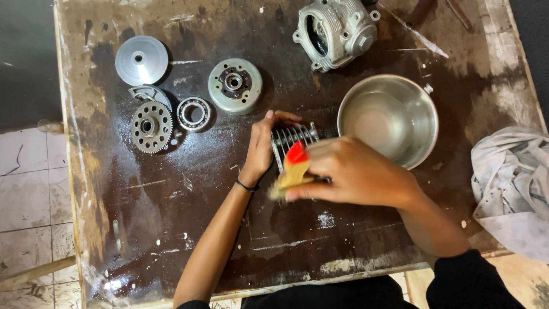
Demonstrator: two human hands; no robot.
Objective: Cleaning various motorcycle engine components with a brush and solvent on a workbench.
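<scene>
My left hand [264, 144] grips the left side of a finned metal engine cylinder [293, 138] that lies on the dark, stained wooden table [189, 229]. My right hand [354, 171] holds a paintbrush [293, 166] with a red and wooden handle, pressed against the cylinder's fins. The right hand hides most of the cylinder's near side. The brush's bristles cannot be seen clearly.
A steel bowl [389, 117] sits right of the cylinder. An engine head casting [334, 31] lies at the back. On the left are a round pulley plate [141, 59], a flywheel rotor [234, 86], a ball bearing [193, 113] and a toothed gear [151, 126]. A grey rag [512, 183] hangs at the right edge.
</scene>
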